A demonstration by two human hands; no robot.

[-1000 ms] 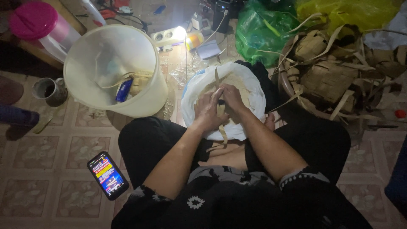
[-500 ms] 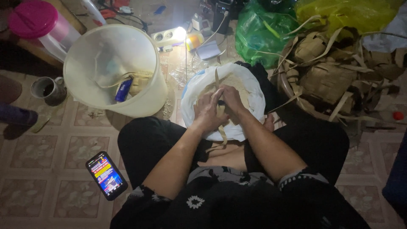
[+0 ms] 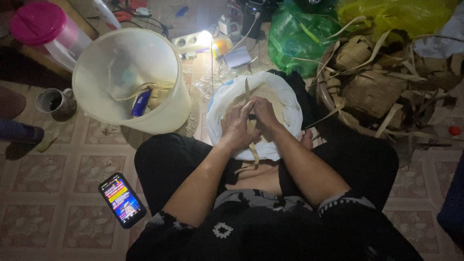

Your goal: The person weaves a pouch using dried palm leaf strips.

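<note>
I sit cross-legged on a tiled floor. My left hand (image 3: 236,126) and my right hand (image 3: 267,114) are pressed together over a white plastic bag (image 3: 220,104) that holds pale grain. Both hands grip a small woven pouch of pale leaf strips (image 3: 251,126). One strip end sticks up above my hands. Other loose ends hang down toward my lap. The pouch itself is mostly hidden by my fingers.
A large white bucket (image 3: 92,63) with a blue item inside lies tilted at the left. A lit phone (image 3: 122,199) lies on the tiles. A basket of woven leaf pouches (image 3: 374,87) sits at the right, green bag (image 3: 295,36) behind. Pink-lidded jug (image 3: 41,26), metal cup (image 3: 52,101).
My hands stay over the bag with only small finger shifts on the pouch. Nothing else has moved.
</note>
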